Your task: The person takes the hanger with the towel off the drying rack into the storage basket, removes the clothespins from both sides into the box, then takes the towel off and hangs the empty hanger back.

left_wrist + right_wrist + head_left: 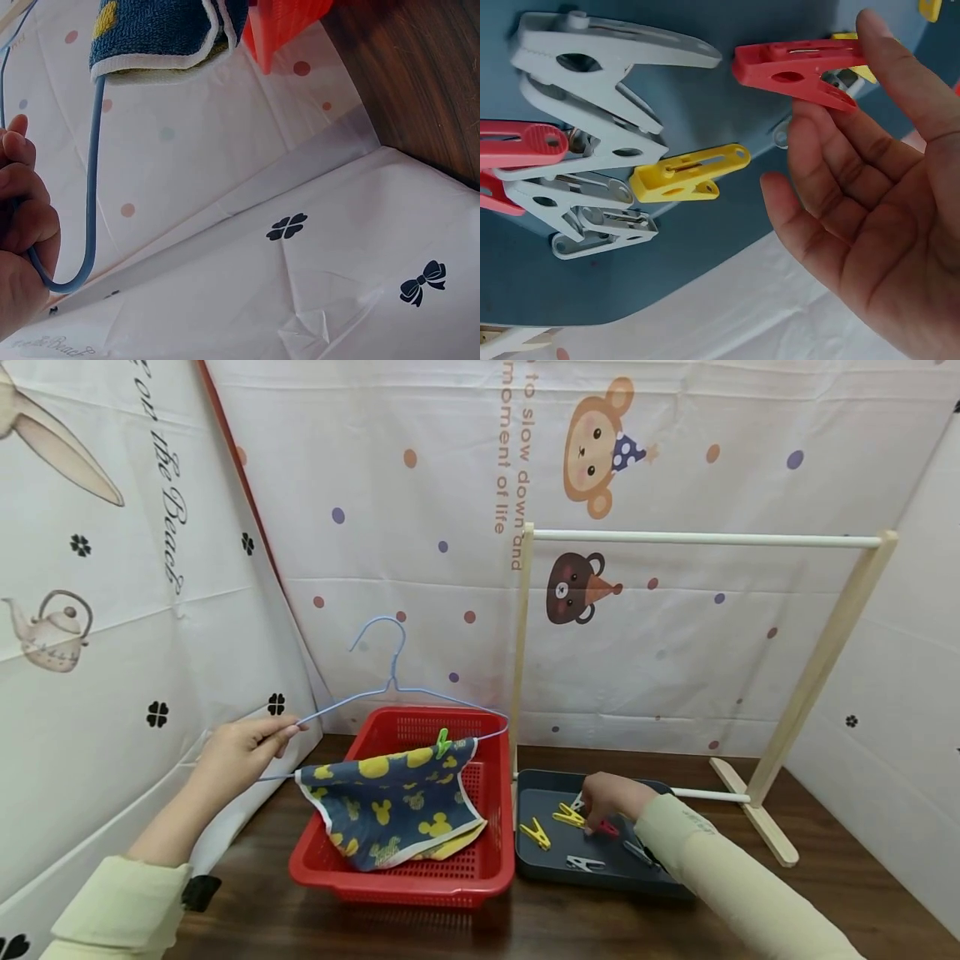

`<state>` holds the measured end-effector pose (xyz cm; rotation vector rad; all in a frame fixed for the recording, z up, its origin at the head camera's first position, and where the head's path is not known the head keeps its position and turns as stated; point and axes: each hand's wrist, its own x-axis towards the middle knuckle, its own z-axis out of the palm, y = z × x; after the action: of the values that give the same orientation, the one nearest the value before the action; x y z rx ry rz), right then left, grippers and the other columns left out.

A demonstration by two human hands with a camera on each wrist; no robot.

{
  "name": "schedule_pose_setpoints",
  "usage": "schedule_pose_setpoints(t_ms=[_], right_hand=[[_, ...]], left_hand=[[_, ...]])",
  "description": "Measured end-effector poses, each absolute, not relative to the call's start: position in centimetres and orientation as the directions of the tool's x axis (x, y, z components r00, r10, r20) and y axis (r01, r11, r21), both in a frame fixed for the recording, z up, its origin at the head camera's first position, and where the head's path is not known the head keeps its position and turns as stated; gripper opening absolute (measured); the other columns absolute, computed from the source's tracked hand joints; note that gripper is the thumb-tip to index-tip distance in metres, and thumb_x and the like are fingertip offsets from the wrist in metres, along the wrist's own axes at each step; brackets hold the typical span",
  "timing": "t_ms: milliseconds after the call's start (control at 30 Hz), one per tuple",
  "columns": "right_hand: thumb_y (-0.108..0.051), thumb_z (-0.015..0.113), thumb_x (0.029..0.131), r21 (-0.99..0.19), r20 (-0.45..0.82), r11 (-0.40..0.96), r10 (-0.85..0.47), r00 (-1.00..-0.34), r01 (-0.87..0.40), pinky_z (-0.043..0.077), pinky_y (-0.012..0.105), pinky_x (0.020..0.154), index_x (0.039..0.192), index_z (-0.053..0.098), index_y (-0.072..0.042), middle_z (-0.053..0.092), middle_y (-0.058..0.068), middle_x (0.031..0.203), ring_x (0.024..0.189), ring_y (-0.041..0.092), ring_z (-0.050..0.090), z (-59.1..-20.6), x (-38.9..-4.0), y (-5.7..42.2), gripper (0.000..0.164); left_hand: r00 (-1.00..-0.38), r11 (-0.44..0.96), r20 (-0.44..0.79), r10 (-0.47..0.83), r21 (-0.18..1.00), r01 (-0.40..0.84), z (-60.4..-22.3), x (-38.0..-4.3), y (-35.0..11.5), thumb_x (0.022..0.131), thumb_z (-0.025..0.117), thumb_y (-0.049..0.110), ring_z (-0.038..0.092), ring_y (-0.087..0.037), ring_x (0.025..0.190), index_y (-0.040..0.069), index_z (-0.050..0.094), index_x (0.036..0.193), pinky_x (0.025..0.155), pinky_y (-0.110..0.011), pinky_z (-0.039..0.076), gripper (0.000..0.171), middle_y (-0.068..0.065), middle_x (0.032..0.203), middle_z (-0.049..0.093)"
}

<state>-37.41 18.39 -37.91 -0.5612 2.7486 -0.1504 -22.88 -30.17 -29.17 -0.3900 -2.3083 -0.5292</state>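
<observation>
My left hand (238,756) grips one end of a blue wire hanger (393,670), whose loop (93,180) curves past the fingers in the left wrist view. Over the hanger's lower bar hangs a dark blue cloth (405,810) with yellow mouse shapes and a white border. A green clothespin (443,744) clips the cloth near its right end. In the dark grey tray (525,860), my right hand (617,797) pinches a red clothespin (795,71) between thumb and fingers. Yellow pins (690,172) and grey pins (592,56) lie around it.
A red plastic basket (405,887) stands under the cloth, left of the tray. Behind the tray rises a wooden rack (813,668) with a white top rod (705,538). Printed white sheets enclose the brown table (847,893) at the back and sides.
</observation>
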Motion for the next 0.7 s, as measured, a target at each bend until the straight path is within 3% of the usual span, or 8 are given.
schedule_pose_setpoints(t_ms=[400, 700], right_hand=[[-0.008, 0.088, 0.078, -0.09, -0.337, 0.934, -0.356, -0.872, -0.347, 0.052, 0.034, 0.069, 0.084, 0.071, -0.006, 0.065, 0.004, 0.079, 0.071, 0.018, 0.053, -39.3, -37.8, 17.7, 0.019], [-0.011, 0.089, 0.079, -0.109, -0.34, 0.925, -0.379, -0.86, -0.365, 0.046, 0.032, 0.067, 0.083, 0.071, -0.007, 0.063, 0.002, 0.078, 0.07, 0.017, 0.05, -38.9, -37.3, 17.5, 0.019]], left_hand=[[-0.721, 0.875, 0.682, 0.124, 0.268, 0.403, -29.1, -23.1, -30.1, 0.089, 0.073, -0.003, 0.031, 0.003, 0.055, -0.002, 0.077, 0.104, 0.049, -0.023, 0.029, 0.016, -0.001, 0.066, 0.062], [-0.731, 0.879, 0.673, 0.116, 0.272, 0.391, -29.3, -23.1, -30.2, 0.09, 0.072, -0.002, 0.032, 0.003, 0.054, -0.003, 0.077, 0.106, 0.049, -0.023, 0.03, 0.017, -0.002, 0.066, 0.064]])
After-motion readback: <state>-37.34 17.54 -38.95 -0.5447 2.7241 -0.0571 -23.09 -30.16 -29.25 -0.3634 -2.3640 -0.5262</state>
